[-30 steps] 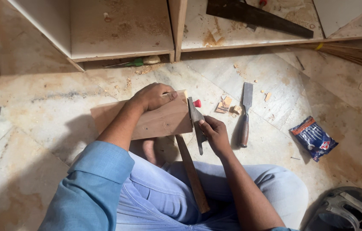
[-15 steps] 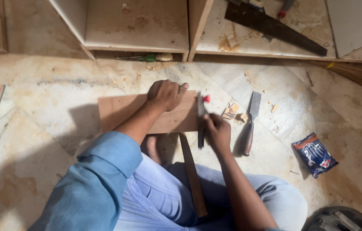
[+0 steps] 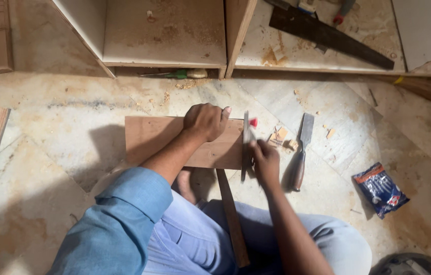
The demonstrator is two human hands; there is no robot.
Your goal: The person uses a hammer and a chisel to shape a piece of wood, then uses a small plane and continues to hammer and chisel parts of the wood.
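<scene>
Wooden board [image 3: 159,140] under left hand [image 3: 206,121]

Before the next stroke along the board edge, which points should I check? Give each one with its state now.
1. Left hand presses flat on wooden board: ok.
2. Right hand has a closed grip on the thin tool: ok.
3. Tool sits at the board's right edge: ok.
4. Left fingertips away from the tool: not ok, they are close.
5. Chisel lies apart on the floor: ok.
6. Marking line visible: cannot tell.
</scene>
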